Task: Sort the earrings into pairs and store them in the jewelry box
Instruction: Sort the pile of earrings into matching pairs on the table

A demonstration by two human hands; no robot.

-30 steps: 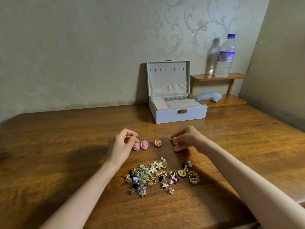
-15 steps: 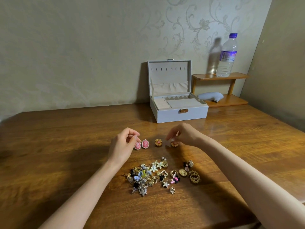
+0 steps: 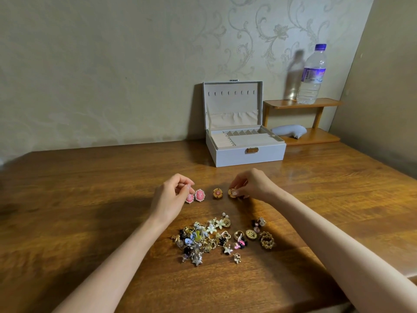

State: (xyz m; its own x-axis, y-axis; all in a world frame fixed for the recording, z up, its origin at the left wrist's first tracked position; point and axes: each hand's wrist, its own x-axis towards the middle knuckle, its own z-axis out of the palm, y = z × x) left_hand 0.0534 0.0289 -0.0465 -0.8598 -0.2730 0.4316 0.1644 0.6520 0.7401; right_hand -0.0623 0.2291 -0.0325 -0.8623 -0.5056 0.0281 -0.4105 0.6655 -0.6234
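- Head view: your left hand (image 3: 171, 195) sits low over the counter (image 3: 90, 199), fingers curled, fingertips at a pink earring (image 3: 190, 198); whether they grip it cannot be told
- a second pink earring (image 3: 200, 195) lies just beside the first, on the side toward your right hand (image 3: 250, 185)
- your right hand pinches a gold earring (image 3: 231, 193) down at the counter; a pink-centred gold earring (image 3: 217, 193) lies between your hands
- the loose earring pile (image 3: 209, 238) lies nearer you than both hands, between your forearms
- the jewelry box (image 3: 246, 154) stands open beyond your right hand, lid upright
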